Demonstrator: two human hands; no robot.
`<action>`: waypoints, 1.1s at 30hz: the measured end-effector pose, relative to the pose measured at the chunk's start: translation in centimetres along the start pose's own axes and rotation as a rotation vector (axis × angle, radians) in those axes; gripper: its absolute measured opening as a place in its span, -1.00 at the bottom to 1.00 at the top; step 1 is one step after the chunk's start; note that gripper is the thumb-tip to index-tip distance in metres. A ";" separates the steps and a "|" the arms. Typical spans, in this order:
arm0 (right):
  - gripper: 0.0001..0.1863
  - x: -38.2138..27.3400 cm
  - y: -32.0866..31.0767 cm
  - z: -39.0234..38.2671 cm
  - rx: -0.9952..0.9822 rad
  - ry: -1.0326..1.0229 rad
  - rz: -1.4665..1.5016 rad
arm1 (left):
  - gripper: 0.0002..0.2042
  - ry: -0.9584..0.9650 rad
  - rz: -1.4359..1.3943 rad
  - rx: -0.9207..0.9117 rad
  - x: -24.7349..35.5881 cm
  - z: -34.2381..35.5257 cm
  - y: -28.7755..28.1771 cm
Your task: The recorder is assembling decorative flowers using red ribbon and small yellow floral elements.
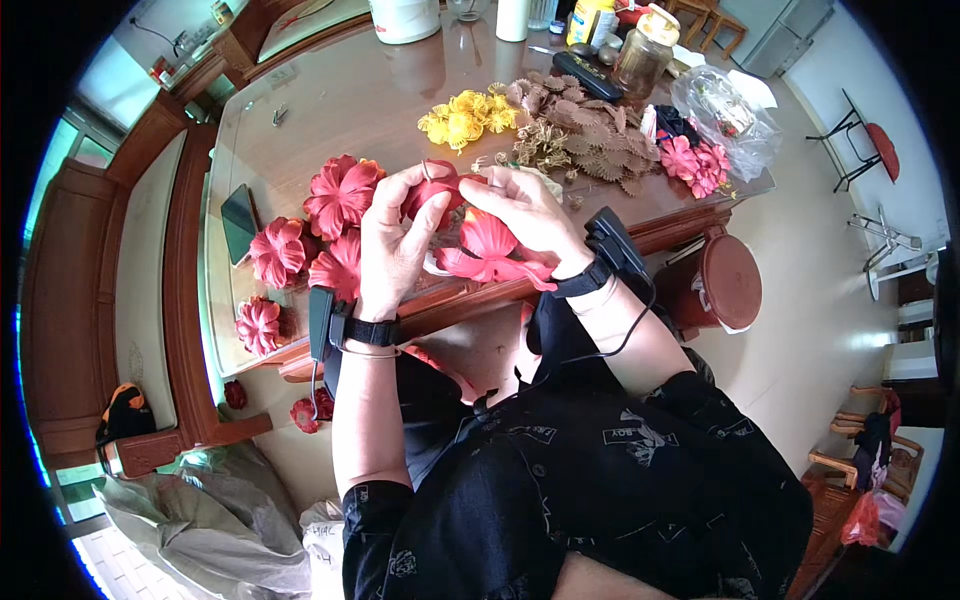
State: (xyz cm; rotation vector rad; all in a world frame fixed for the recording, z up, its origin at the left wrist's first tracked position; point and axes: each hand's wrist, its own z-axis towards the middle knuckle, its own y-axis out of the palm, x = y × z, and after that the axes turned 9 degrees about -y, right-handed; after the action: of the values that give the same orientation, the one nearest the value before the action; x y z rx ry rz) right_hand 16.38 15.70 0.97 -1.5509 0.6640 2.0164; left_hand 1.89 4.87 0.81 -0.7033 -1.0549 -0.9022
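Note:
Above the near edge of the table, my left hand (398, 235) and my right hand (530, 208) are both closed on a dark red artificial petal piece (436, 192). Its far side shows between my fingertips; the fingers partly hide the rest. Just under my right hand is a red artificial flower (487, 250) with spread petals; I cannot tell whether that hand also touches it. To the left of my left hand lie several finished-looking red artificial flowers (342, 197), some with orange edges. Each wrist wears a black strap with a small dark device.
Beyond my hands lie yellow flower pieces (463, 120), a heap of brown leaf pieces (605, 140) and pink flowers (694, 163). A phone (240, 224) rests at the left table edge. Jars (645, 52) and a white bucket (405, 20) stand far back. A reddish-brown bin (727, 283) is at the right.

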 end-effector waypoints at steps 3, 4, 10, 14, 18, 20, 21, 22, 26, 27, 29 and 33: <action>-0.79 -0.2 -0.9 -1.3 0.043 0.016 0.011 | -0.76 -0.039 -0.004 -0.049 0.4 0.5 0.1; -0.78 -0.6 -1.3 -1.6 0.045 -0.037 -0.100 | -0.76 -0.073 -0.022 -0.062 0.6 0.5 0.2; -0.79 -1.4 -2.2 -2.6 -0.015 -0.007 0.036 | -0.76 -0.200 -0.069 -0.095 1.5 0.5 0.4; -0.83 -1.2 -2.0 -2.5 -0.018 -0.094 -0.025 | -0.72 -0.114 0.060 -0.070 0.8 0.6 0.2; -0.84 -2.4 -0.9 -2.1 0.035 -0.142 -0.089 | -0.67 0.005 0.260 -0.067 1.1 0.7 -0.4; -0.83 -2.5 -0.7 -1.7 0.049 -0.144 -0.145 | -0.61 -0.201 0.026 -0.115 1.9 0.4 -0.1; -0.82 -2.4 -0.5 -1.5 0.008 -0.156 -0.147 | -0.59 -0.304 -0.089 -0.136 2.1 0.1 -0.1; -0.81 -2.3 -0.2 -1.4 -0.033 -0.169 -0.150 | -0.55 -0.300 -0.061 -0.114 2.1 -0.1 -0.2; -0.82 -1.7 -0.6 -1.4 -0.034 -0.198 -0.223 | -0.42 -0.138 0.185 0.023 0.7 -1.2 -0.7; -0.83 -1.6 -0.8 -1.5 -0.009 -0.215 -0.235 | -0.39 -0.064 0.282 0.069 0.6 -1.7 -0.8; -0.83 -1.8 -1.1 -1.6 0.031 -0.196 -0.131 | -0.47 -0.174 0.141 0.147 0.7 -3.2 -0.7; -0.81 -2.6 -0.7 -2.0 0.032 -0.139 -0.060 | -0.61 -0.421 -0.137 0.150 -0.2 -6.9 -0.8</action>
State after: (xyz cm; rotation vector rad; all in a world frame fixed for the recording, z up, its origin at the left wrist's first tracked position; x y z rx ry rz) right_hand 18.83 14.68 2.97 -1.3813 0.5852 2.0376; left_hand 4.00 -1.27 -1.69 -0.7183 -1.5441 -0.7978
